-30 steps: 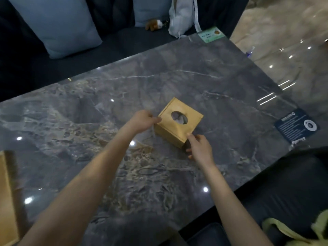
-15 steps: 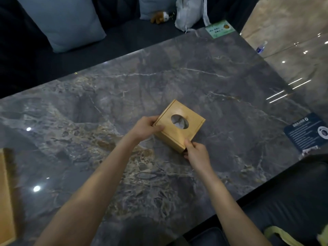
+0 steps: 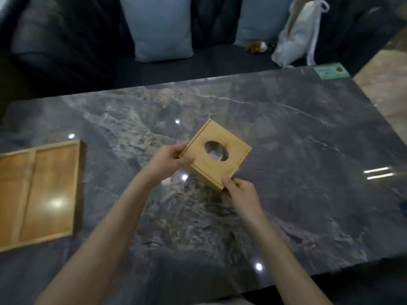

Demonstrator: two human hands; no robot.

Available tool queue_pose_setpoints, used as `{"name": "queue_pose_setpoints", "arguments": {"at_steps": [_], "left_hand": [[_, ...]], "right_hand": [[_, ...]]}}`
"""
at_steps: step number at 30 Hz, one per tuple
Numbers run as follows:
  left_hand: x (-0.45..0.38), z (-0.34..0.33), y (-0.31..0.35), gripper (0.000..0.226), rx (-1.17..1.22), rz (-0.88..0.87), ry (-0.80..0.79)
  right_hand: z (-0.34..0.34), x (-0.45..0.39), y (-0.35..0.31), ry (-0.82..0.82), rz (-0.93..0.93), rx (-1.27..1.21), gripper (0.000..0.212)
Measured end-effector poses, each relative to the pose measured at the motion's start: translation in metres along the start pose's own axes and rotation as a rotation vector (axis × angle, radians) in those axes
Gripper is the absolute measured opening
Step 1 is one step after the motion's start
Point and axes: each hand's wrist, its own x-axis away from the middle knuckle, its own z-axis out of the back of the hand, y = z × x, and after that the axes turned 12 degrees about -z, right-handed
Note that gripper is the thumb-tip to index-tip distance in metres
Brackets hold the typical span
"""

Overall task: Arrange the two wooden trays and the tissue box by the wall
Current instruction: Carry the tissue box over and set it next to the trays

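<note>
A dark grey marble table (image 3: 286, 150) with pale veins and brownish mottling fills most of the view, its polished top throwing back small ceiling-light glints. Near its middle, both hands clamp a square wooden tissue box (image 3: 217, 154) with a round hole in its lid; a bit of tissue shows inside. The left hand (image 3: 169, 160) pinches the box's left corner, and the right hand (image 3: 241, 194) grips its near corner, thumb on top. Whether the box rests on the marble or is raised off it cannot be told.

On the left side of the table, well apart from the box, lies a shallow wooden tray (image 3: 44, 192), partly cut off by the frame edge and divided by a thin strip.

Beyond the far edge runs a dark sofa (image 3: 66, 51) with two pale blue cushions (image 3: 160, 27), a small plush toy (image 3: 256, 46) and a white cloth bag (image 3: 299, 34). A green card (image 3: 331, 70) sits on the far right corner of the table, with glossy beige floor (image 3: 387, 84) to its right.
</note>
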Motion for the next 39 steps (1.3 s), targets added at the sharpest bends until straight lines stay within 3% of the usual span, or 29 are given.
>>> {"name": "queue_pose_setpoints", "arguments": {"at_steps": [7,15,19,22,26,31,36,39], "left_hand": [[0.12,0.075,-0.039,0.043,0.027,0.073,0.286],[0.268,0.155,-0.083,0.023,0.025,0.227,0.441],[0.329,0.187,-0.105,0.039,0.026,0.329,0.525],[0.366,0.208,-0.122,0.029,0.097,0.337,0.561],[0.403,0.227,-0.135,0.036,0.162,0.344,0.59],[0.437,0.238,-0.155,0.034,0.234,0.409,0.625],[0.457,0.237,-0.169,0.043,0.272,0.446,0.691],[0.466,0.235,-0.176,0.035,0.278,0.444,0.726]], "right_hand": [[-0.103,0.04,-0.01,-0.163,0.076,0.118,0.038],[-0.249,0.107,0.009,-0.351,0.048,0.207,0.032],[-0.309,0.135,0.018,-0.408,0.065,0.258,0.032],[-0.346,0.151,0.025,-0.439,0.067,0.293,0.035],[-0.385,0.168,0.03,-0.499,0.077,0.371,0.033],[-0.416,0.184,0.04,-0.564,0.086,0.436,0.052],[-0.438,0.191,0.047,-0.58,0.101,0.547,0.048],[-0.447,0.193,0.049,-0.607,0.115,0.55,0.046]]}}
